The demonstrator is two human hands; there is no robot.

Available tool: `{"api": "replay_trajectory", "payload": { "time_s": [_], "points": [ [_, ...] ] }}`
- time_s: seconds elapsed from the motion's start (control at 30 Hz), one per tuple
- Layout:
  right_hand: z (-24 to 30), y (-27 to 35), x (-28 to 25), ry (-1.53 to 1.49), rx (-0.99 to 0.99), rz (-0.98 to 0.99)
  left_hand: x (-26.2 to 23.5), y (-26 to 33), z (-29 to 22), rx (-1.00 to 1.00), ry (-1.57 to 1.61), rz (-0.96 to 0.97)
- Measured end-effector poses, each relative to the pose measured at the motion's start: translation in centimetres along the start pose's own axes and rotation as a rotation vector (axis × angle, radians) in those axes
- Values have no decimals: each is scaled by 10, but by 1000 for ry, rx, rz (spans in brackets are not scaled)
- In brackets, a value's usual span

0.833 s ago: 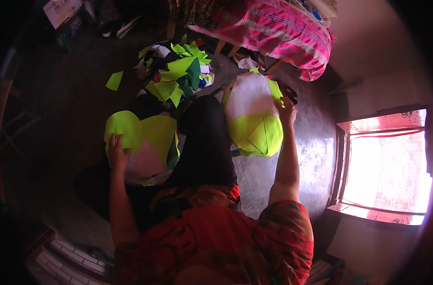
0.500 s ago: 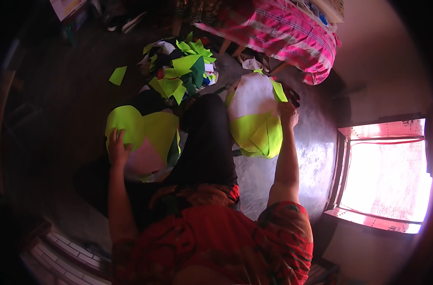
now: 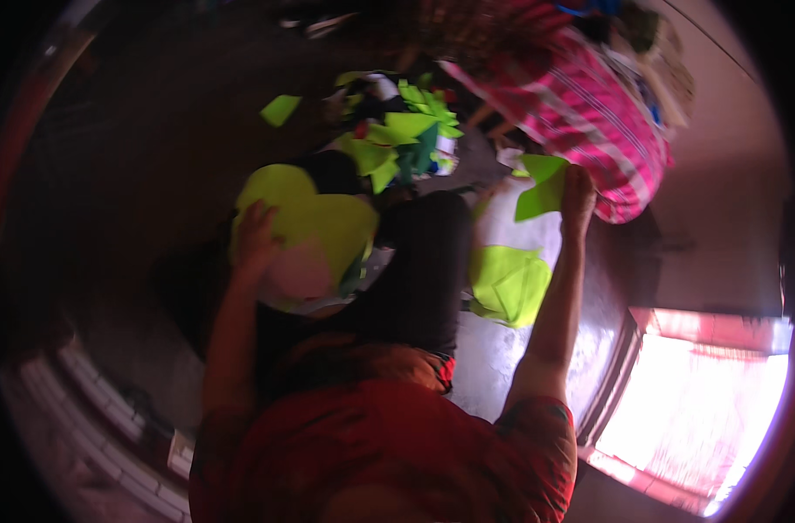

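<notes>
My left hand rests on a bundle of large yellow-green cloth pieces at my left leg, its fingers stretched out over the top one. A pale pinkish piece shows in the same bundle. At the right, my right hand is closed on the edge of a yellow-green cloth piece, held above a white bag-like bundle. More yellow-green cloth covers the near part of that bundle. Motion smears both hands a little, and the right fingertips are partly hidden.
Ahead lies a heap of yellow-green, dark green and white scraps. One loose scrap is on the dark floor to its left. A pink checked cloth drapes a piece of furniture at far right. A bright window is at right.
My right hand has risen away from the white bundle's edge, lifting the yellow-green piece with it. My left hand stays on its bundle. The whole view has swung, shifting the scene rightward.
</notes>
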State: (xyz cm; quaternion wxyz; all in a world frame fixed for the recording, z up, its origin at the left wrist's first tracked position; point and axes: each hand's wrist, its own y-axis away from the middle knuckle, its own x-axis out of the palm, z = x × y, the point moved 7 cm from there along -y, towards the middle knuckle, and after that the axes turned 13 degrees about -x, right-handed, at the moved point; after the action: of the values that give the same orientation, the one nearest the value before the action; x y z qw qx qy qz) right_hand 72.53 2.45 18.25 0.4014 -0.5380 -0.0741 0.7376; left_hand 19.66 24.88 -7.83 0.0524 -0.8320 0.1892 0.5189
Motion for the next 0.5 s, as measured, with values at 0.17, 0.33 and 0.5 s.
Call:
{"api": "replay_trajectory", "payload": {
  "time_s": [0.17,0.33,0.5],
  "points": [
    [125,-3,89,-669,63,303,-6,2,-8,-6,-52,-8],
    [218,21,191,-1512,334,542,-5,2,-3,2,-9,-28],
    [214,72,295,-1366,502,596,-8,2,-9,-18,-30,-12]
  ]
}}
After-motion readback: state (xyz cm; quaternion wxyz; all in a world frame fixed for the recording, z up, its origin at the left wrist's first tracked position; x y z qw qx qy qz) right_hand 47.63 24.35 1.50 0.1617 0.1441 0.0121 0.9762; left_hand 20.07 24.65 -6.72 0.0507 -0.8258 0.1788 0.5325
